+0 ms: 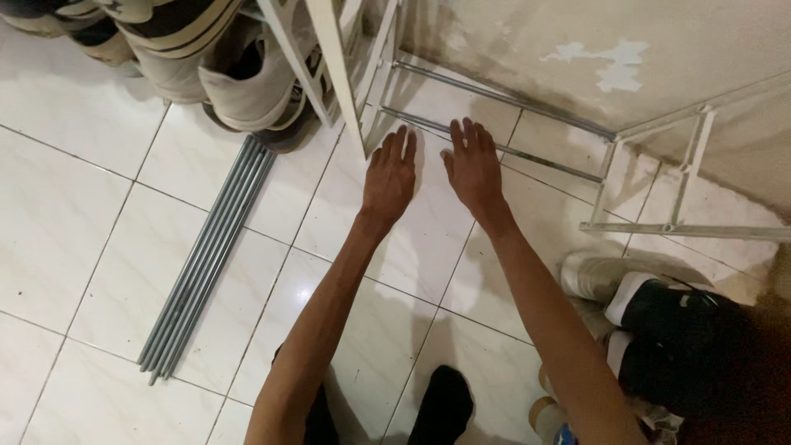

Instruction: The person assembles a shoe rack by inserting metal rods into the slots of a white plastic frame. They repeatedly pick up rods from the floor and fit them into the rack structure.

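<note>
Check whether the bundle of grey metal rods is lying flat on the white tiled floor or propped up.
Lying flat: the bundle of grey metal rods rests along the white tiled floor, untouched by either hand.

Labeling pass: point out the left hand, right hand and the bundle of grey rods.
left hand (390,175), head view, back of the hand
right hand (473,167), head view, back of the hand
bundle of grey rods (206,259), head view, mid-length

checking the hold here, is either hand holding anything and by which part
Nothing is held: left hand and right hand reach open toward the metal rack rods.
</note>
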